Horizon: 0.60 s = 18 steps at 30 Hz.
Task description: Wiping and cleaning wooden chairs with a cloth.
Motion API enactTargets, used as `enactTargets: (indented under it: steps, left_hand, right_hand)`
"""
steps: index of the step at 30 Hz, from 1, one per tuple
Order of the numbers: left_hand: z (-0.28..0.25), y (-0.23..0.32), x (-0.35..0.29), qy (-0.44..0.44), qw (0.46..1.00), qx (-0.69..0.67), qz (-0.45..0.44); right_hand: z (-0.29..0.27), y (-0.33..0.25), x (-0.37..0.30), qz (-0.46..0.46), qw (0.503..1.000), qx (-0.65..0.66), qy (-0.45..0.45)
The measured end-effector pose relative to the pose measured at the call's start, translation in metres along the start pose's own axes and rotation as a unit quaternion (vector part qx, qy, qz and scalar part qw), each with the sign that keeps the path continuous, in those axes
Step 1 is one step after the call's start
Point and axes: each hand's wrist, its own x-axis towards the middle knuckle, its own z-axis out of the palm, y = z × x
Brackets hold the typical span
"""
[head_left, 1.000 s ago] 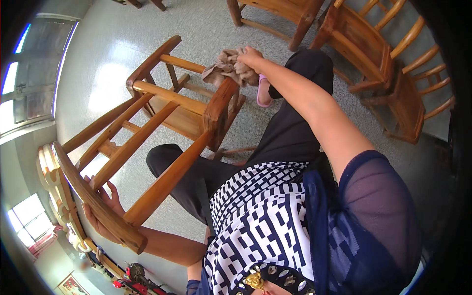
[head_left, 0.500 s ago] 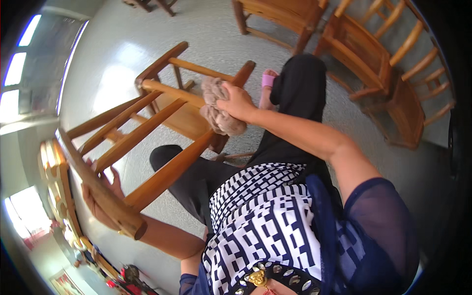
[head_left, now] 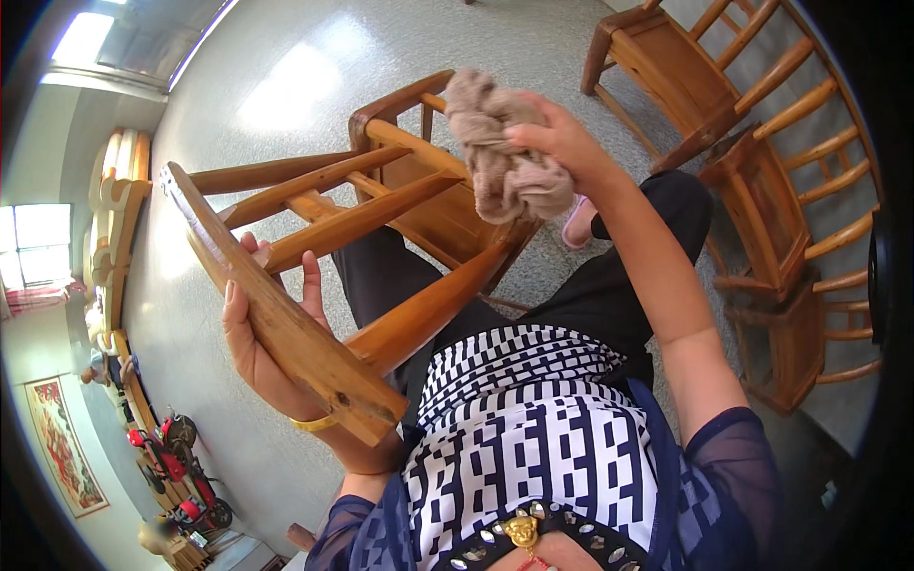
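Note:
A wooden chair is tilted back toward me over my lap, its backrest nearest and its seat farther off. My left hand holds the curved top rail from below, with fingers showing beside the back slats. In my right hand is a bunched brown cloth, gripped above the far part of the chair. The cloth hides some of the seat's rear edge, and whether it touches the wood I cannot tell.
More wooden chairs stand in a row along the right side. Beyond my left arm are a wooden bench by the wall and a red motorbike. My legs straddle the chair.
My right hand has lifted the cloth up and away from the lower backrest. The chair has shifted right in view, partly because the view itself has turned.

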Motion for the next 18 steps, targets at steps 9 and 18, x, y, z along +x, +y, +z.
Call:
enactTargets:
  steps: [9,18]
  left_hand:
    - [0.001,-0.004,0.002,0.002,1.0,0.013,0.012]
    - [-0.004,0.001,0.002,0.015,1.0,0.008,0.009]
  right_hand:
    - [0.039,0.059,0.055,-0.002,0.826,-0.557,-0.092]
    - [0.042,0.029,0.01,-0.035,0.687,-0.717,-0.113]
